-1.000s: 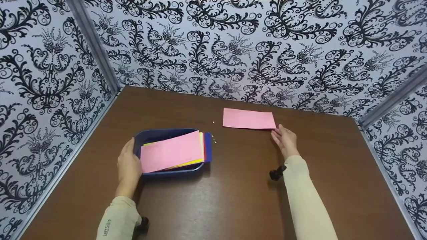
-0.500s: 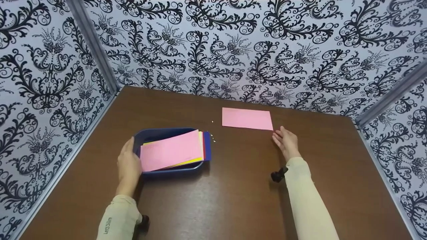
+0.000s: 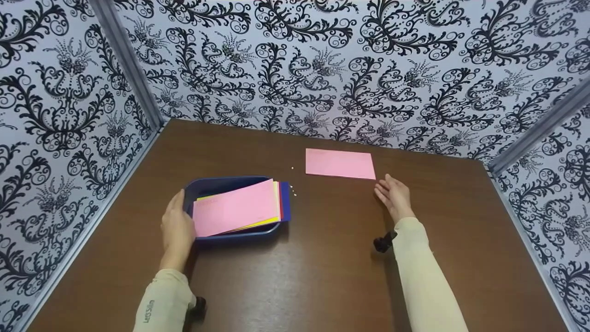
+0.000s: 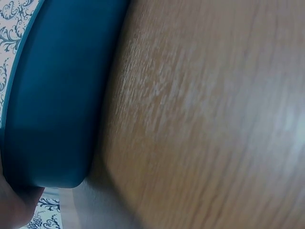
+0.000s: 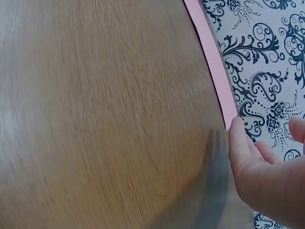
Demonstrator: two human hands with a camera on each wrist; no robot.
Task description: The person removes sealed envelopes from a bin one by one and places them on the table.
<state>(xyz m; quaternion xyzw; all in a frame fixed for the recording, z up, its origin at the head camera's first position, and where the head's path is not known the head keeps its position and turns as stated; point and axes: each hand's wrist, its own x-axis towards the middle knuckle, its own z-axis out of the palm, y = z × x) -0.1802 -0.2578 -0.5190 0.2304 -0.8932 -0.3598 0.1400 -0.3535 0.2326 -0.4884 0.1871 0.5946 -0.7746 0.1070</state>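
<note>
A dark blue plastic tub (image 3: 239, 237) stands on the table, left of centre. Stacked in it at a tilt are coloured papers, envelope-like in size: a pink one (image 3: 237, 207) on top, with yellow, white, red and blue (image 3: 286, 201) edges below. My left hand (image 3: 178, 226) holds the tub's left end; its thumb is hidden. Farther back lies another pink paper rectangle (image 3: 340, 163), flat on the table. Just off its near right corner is my right hand (image 3: 394, 197), fingers relaxed and holding nothing. The right wrist view shows the fingertips close to the paper's corner (image 5: 228, 112).
The brown wooden table (image 3: 322, 263) meets patterned wall panels (image 3: 318, 69) at the back and sides. A few tiny white bits (image 3: 293, 191) lie between the tub and the far pink paper.
The raised right corner of the far pink paper has settled onto the table as my right hand let it go. My left hand and the tub have stayed in place.
</note>
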